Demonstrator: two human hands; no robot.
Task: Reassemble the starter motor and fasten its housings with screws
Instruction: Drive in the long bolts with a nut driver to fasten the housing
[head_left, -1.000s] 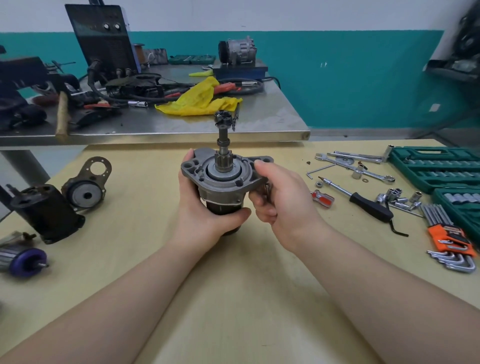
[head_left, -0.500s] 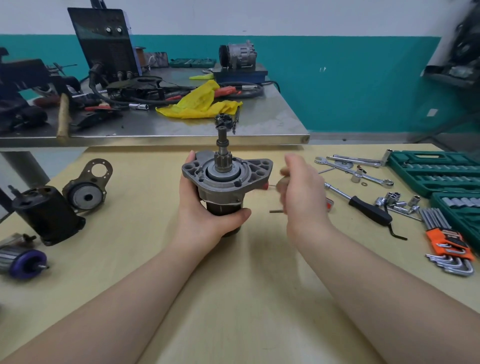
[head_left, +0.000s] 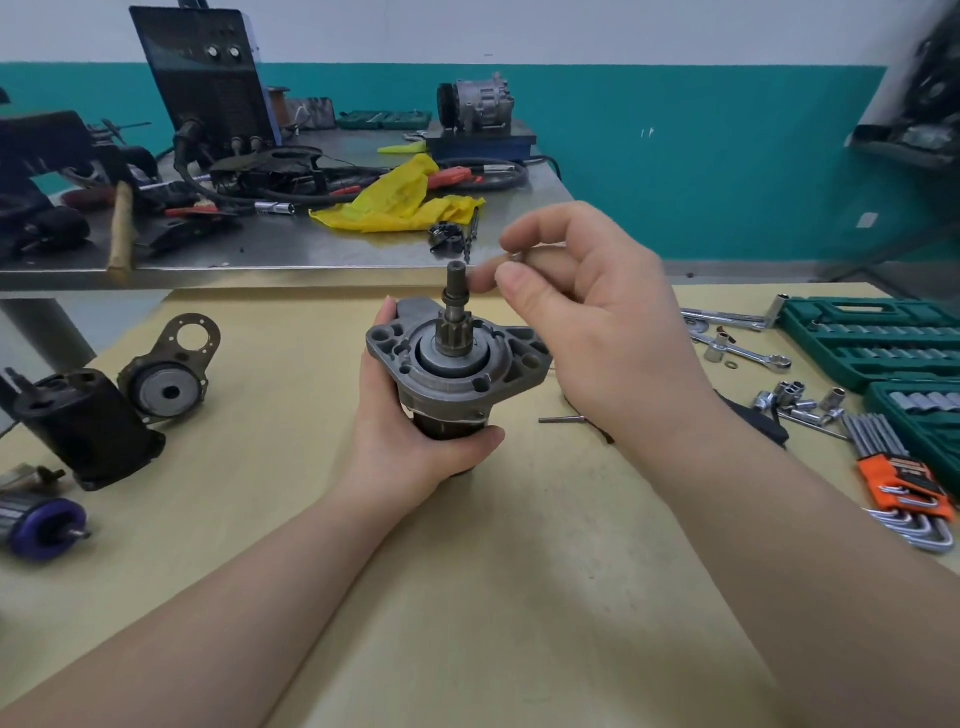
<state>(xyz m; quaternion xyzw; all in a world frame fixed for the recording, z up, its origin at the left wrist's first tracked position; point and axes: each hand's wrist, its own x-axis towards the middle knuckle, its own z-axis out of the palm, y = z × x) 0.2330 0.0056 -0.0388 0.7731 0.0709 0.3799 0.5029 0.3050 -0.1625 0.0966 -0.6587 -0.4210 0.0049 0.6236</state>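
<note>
No text, label, brand or number can be read on anything here.

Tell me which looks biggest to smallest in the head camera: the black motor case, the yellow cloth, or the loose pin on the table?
1. Black motor case
2. Yellow cloth, though it lies farther away, so this is unsure
3. Loose pin, clearly smallest
</note>
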